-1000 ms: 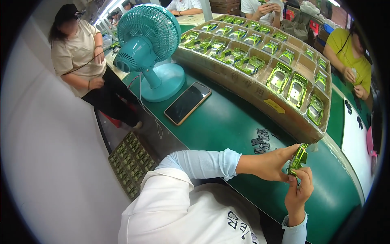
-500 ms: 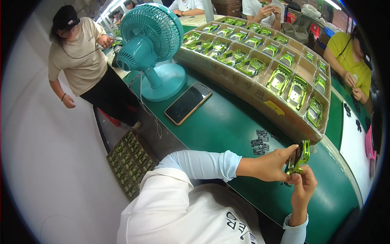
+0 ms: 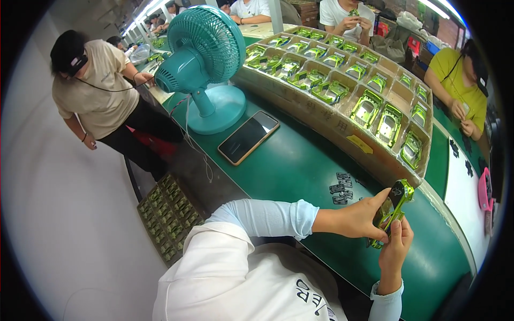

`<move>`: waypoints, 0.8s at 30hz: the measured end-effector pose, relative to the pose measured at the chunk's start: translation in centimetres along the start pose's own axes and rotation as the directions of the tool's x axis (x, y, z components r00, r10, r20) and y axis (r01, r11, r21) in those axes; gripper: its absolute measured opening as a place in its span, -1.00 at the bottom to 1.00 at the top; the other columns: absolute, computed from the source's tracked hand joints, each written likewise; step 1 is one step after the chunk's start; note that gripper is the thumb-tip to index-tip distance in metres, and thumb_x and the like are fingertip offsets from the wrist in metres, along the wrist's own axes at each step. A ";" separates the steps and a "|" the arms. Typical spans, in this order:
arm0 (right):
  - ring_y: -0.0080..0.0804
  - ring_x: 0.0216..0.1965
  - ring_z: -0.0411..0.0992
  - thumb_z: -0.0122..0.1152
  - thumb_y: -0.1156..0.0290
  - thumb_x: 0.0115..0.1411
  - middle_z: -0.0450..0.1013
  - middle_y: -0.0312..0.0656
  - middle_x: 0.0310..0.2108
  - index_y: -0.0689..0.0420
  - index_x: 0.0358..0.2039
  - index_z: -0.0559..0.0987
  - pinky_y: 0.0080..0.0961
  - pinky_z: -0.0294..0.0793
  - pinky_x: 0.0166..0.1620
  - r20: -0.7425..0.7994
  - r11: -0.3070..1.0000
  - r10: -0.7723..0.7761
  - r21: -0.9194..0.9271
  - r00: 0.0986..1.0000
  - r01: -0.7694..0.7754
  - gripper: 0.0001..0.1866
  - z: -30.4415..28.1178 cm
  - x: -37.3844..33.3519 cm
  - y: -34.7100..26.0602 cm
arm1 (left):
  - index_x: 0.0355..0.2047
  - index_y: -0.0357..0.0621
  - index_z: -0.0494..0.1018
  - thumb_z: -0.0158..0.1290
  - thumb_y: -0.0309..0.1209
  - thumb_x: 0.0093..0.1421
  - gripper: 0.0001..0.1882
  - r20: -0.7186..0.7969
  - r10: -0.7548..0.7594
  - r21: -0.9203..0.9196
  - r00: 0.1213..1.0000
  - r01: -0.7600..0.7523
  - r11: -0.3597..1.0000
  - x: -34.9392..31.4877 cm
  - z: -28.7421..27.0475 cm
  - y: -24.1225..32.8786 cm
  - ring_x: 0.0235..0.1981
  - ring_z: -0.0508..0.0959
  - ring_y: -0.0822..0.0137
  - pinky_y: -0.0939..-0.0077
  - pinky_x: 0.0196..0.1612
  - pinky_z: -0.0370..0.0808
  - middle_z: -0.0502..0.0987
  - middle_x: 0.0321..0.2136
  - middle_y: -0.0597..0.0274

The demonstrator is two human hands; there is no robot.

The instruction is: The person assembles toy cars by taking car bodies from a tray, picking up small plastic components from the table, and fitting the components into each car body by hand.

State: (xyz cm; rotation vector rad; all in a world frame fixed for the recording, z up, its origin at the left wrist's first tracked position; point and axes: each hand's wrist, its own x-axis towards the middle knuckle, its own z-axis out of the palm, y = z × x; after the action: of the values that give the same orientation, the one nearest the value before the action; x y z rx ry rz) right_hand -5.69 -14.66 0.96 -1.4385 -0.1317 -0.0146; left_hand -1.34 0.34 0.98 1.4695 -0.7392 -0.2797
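Tipped up more than before: green toy car [image 3: 392, 209], held near the right, over the green table [image 3: 300, 166]. Pinched by left hand [image 3: 357, 218] and right hand [image 3: 394, 251] fingers for a close look. Small dark parts [image 3: 340, 188] kept handy nearby.

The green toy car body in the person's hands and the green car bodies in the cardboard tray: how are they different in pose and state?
The held car body is gripped by the left hand and right hand, tilted above the green table. The car bodies in the tray lie untouched, each in its own compartment of the cardboard tray. The held one is alone; the tray ones sit in rows. Both are shiny green.
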 end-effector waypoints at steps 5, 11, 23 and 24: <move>-0.67 -0.49 0.26 0.01 0.29 0.14 0.38 -0.32 -0.50 0.29 -0.37 0.43 -0.75 0.22 -0.39 -0.059 0.986 0.045 0.161 0.997 -0.035 -0.73 0.9 -0.3 -0.2 | 0.07 -0.35 -0.12 0.24 -0.37 -0.19 -0.07 0.058 -0.025 -0.040 0.998 0.028 0.999 0.2 -0.3 0.1 -0.35 0.43 0.30 0.49 -0.26 0.40 0.39 -0.31 -0.02; -0.67 -0.45 0.33 -0.01 0.33 0.15 0.40 -0.30 -0.47 0.26 -0.42 0.43 -0.76 0.28 -0.41 0.077 0.988 0.078 0.126 0.994 -0.087 -0.78 -2.6 0.7 0.0 | 0.09 -0.25 0.01 0.19 -0.29 -0.14 -0.17 -0.118 0.473 0.486 0.873 -0.365 0.794 0.2 -0.1 -0.2 0.03 0.18 0.04 0.25 0.05 0.15 0.24 -0.07 -0.09; -0.64 -0.39 0.31 0.29 0.50 -0.30 0.36 -0.33 -0.42 0.27 -0.32 0.38 -0.71 0.29 -0.30 0.298 0.946 0.294 -0.226 0.908 -0.232 -0.56 -1.5 0.1 -3.0 | -0.50 -0.27 0.38 0.05 -0.44 -0.21 -0.78 0.491 0.578 0.691 0.652 -0.695 0.198 1.0 -2.0 1.5 -0.29 0.44 0.14 0.33 -0.13 0.39 0.38 -0.39 0.09; -0.65 -0.40 0.30 0.29 0.48 -0.30 0.36 -0.33 -0.43 0.27 -0.33 0.38 -0.72 0.29 -0.32 0.300 0.946 0.287 -0.240 0.910 -0.220 -0.56 -1.6 0.1 -3.1 | -0.54 -0.26 0.37 0.02 -0.43 -0.20 -0.81 0.539 0.530 0.695 0.655 -0.701 0.158 0.8 -1.9 1.8 -0.35 0.44 0.18 0.35 -0.16 0.40 0.37 -0.45 0.12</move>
State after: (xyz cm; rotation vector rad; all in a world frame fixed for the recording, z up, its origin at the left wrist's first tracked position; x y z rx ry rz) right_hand -5.78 -16.63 3.82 -1.6435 -0.2222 0.4440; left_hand -0.02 1.59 3.09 1.9245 -1.7693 0.8101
